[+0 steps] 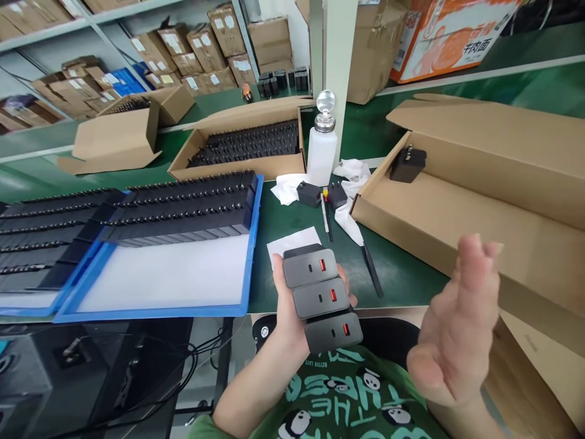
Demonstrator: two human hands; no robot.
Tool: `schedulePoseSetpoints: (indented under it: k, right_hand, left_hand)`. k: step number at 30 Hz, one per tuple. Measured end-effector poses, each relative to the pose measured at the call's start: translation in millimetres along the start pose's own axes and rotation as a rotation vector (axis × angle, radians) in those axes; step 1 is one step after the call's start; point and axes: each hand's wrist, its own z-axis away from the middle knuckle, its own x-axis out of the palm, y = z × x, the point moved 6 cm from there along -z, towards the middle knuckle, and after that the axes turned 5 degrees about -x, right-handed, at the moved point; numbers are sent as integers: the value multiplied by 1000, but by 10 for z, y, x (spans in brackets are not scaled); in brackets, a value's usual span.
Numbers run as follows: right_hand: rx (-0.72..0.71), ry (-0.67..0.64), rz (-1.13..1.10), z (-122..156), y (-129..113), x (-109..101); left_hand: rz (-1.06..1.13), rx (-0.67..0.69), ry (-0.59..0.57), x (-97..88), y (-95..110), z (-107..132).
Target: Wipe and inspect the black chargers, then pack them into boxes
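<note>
My left hand is closed around a row of three dark grey chargers, each with a red port, held side by side over the table's front edge. My right hand hovers open to the right, fingers stretched up and blurred, holding nothing, in front of a large open cardboard box. One black charger lies alone inside that box at its far left end.
A blue tray on the left carries rows of black chargers. Behind it stands another carton full of them. A white dispenser bottle, white cloths, two loose chargers and pens lie mid-table.
</note>
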Motion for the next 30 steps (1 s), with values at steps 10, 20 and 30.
schedulePoseSetpoints:
  k: [10,20,30]
  right_hand:
    - [-287,-375,192,-75,34,-139]
    - [-133,-310,101,32,-20,-90]
    - [-500,-477,66,-178,-712,138]
  left_hand:
    - [57,-25,63,-51,-30,47]
    - [57,52,23,-41,-12,51]
    - [-340,185,155,-122,66,87]
